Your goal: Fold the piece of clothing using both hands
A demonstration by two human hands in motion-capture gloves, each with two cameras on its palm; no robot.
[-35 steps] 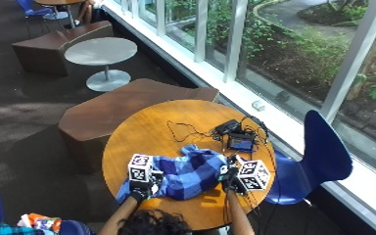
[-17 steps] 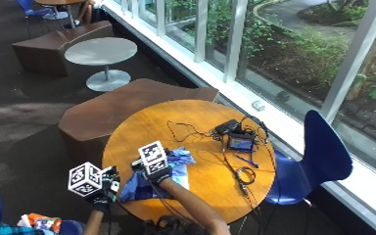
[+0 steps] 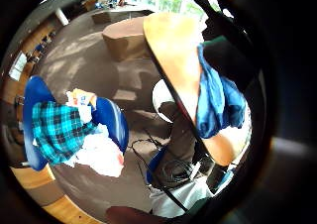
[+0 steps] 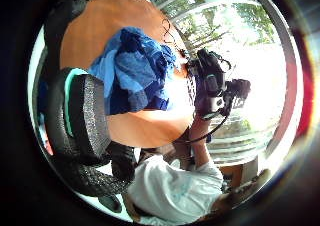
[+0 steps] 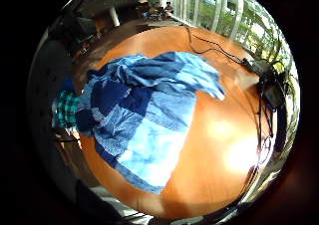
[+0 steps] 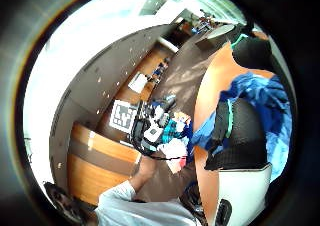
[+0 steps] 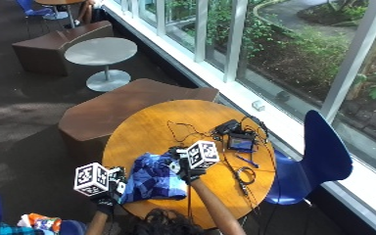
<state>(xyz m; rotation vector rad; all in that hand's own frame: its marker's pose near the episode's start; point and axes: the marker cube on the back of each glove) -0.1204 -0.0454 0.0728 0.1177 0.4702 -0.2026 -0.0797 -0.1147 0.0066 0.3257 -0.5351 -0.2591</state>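
The shirt (image 7: 152, 178), a blue checked garment, lies bunched on the round wooden table (image 7: 155, 127), one edge drooping over the rim nearest the person. Its long axis runs roughly from that rim inward, toward the right hand (image 7: 187, 169). That hand hovers over the shirt's far, inner end, so it is the nearer of the two; the right palm view looks straight down on the spread cloth, and whether its fingers pinch any of it I cannot tell. The left hand (image 7: 109, 188) is off the table's edge, just beside the hanging part, with the shirt lying to its right; its fingers are not readable either.

The tabletop beyond the right hand carries cables (image 7: 243, 174) and a small device (image 7: 241, 142). A blue chair (image 7: 321, 156) stands past the table by the window.
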